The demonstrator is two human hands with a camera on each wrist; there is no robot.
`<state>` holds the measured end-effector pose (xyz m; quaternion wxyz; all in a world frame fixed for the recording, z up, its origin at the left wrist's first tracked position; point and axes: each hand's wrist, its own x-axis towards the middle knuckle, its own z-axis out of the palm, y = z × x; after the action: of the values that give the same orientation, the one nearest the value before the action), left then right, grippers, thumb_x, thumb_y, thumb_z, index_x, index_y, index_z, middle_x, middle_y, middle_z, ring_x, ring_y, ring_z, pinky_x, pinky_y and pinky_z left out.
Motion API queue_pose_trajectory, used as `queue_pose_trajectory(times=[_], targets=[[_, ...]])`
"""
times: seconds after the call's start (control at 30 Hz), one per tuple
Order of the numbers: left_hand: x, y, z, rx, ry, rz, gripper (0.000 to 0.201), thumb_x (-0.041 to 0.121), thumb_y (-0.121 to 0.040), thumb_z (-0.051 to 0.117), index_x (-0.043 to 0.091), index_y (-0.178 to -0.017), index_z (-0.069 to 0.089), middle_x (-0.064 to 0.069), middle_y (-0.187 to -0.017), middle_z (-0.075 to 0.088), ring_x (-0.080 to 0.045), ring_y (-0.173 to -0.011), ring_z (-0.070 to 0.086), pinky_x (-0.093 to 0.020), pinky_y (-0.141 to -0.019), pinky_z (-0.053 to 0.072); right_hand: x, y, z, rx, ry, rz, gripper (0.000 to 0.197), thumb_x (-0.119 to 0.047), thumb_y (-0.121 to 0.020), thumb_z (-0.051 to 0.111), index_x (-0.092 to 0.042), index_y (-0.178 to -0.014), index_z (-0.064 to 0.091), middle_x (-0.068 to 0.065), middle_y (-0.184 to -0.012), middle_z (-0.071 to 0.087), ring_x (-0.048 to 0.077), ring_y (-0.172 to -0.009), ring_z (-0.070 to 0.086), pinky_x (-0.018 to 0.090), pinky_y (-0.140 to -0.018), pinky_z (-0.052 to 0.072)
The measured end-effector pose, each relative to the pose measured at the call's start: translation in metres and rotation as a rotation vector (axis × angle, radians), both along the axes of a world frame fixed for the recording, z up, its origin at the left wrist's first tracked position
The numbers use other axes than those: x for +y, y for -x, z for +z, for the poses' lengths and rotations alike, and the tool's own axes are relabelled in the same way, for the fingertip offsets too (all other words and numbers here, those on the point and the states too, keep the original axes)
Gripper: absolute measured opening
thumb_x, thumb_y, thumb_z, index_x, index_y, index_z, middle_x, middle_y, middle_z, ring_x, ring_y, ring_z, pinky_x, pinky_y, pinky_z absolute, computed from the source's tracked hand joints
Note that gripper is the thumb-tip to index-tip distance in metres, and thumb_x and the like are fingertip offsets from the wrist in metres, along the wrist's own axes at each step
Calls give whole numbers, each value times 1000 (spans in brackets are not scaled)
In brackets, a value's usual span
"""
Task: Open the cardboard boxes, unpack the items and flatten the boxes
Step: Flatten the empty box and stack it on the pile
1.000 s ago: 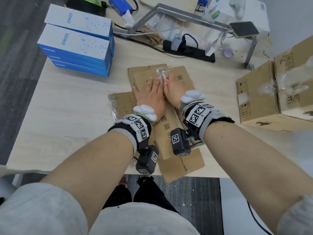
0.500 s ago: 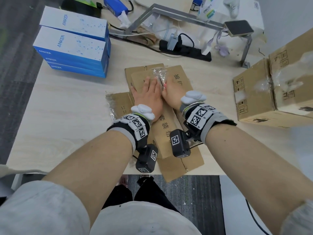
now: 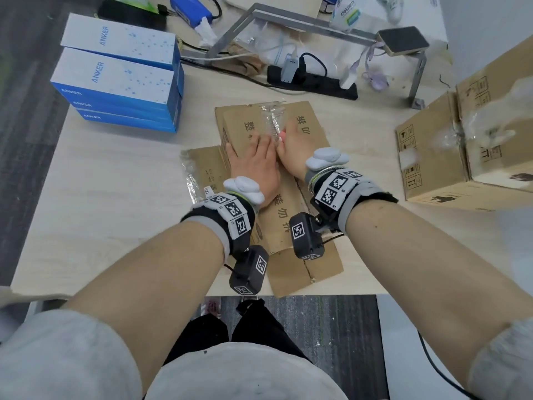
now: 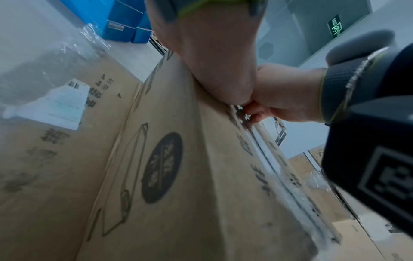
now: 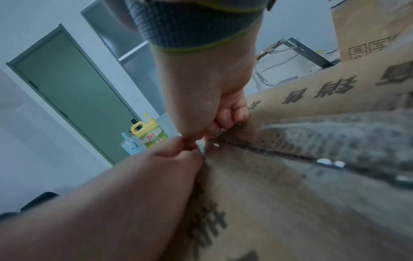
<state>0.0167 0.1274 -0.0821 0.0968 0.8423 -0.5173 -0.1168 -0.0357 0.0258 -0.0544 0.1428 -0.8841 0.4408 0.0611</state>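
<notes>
The flattened cardboard box (image 3: 271,180) lay on the wooden table (image 3: 115,197), its near end overhanging the table's front edge. Left hand (image 3: 253,168) rested palm-down on the box's middle, fingers straight and spread — pressing, gripping nothing. Right hand (image 3: 291,148) sat just right of the left on the same box, the two touching side by side; in the right wrist view its fingers (image 5: 225,116) were curled at the taped seam, pinching the strip of clear tape (image 3: 272,119) that ran along the box's centre. Left of the flattened box, well apart, stood a stack of blue-and-white Anker boxes (image 3: 121,76). To its right — also well apart — sat two upright cardboard boxes (image 3: 450,145), clear tape on their sides. Beyond the flattened box lay a black power strip (image 3: 311,82).
</notes>
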Motion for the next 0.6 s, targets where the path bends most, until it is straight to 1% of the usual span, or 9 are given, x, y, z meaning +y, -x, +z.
queue_pose_trajectory(times=[0.03, 0.1, 0.2, 0.37, 0.5, 0.6], targets=[[-1, 0, 0, -2, -4, 0, 52, 32, -101, 25, 19, -151, 23, 3, -158, 21, -15, -147, 10, -64, -113, 8, -1, 0, -1, 6, 3, 16, 38, -27, -95, 37, -5, -126, 35, 15, -95, 64, 34, -79, 61, 44, -78, 50], [-2, 1, 0, -15, -1, 7, 52, 31, -101, 26, 18, -151, 23, 3, -158, 22, -15, -147, 10, -64, -112, 8, -2, 0, 0, -5, -23, 30, 37, -26, -95, 39, -5, -125, 36, 17, -92, 65, 35, -77, 62, 46, -76, 51], [-2, 3, -1, -7, -5, 17, 51, 30, -101, 25, 18, -151, 23, 3, -158, 21, -15, -147, 9, -64, -113, 7, 1, 4, 3, -21, -41, 28, 35, -27, -96, 38, -4, -123, 36, 16, -90, 65, 34, -75, 62, 44, -72, 51], [-1, 2, -1, -13, -4, 0, 51, 28, -101, 23, 16, -151, 24, 2, -158, 20, -16, -147, 8, -64, -112, 7, 4, 7, 4, -44, -61, 33, 39, -29, -98, 37, -1, -125, 37, 19, -98, 64, 37, -83, 62, 46, -77, 50], [-1, 1, -1, -10, 1, 2, 51, 27, -100, 24, 16, -150, 25, 2, -158, 20, -16, -147, 8, -64, -112, 6, 6, 7, 2, -15, -69, 12, 42, -27, -98, 38, -1, -132, 35, 18, -99, 63, 35, -85, 61, 45, -80, 49], [-1, 2, -2, -9, 6, 5, 51, 27, -100, 25, 15, -150, 24, 2, -158, 20, -16, -147, 8, -64, -112, 6, 10, 9, -2, -9, -26, 5, 37, -24, -95, 39, -3, -124, 37, 19, -96, 64, 37, -83, 61, 47, -80, 49]])
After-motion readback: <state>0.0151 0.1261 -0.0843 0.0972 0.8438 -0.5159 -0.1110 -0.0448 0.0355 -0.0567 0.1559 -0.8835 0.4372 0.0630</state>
